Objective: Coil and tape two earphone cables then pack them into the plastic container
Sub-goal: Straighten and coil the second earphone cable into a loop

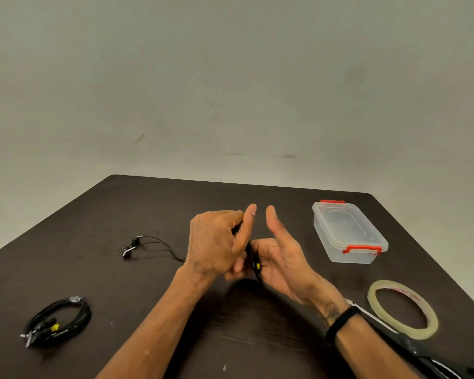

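Both hands meet above the middle of the dark table. My left hand is closed around a bunch of black earphone cable with a small yellow tag. My right hand cups the same bunch from the right, thumb raised. From under my left hand, a loose length of the cable trails left to the earbuds lying on the table. A second earphone cable, coiled, lies at the near left. The clear plastic container with red clips stands closed at the far right.
A roll of clear tape lies flat at the near right. Black scissors lie beside it, partly under my right forearm. A pale wall rises behind the table's far edge.
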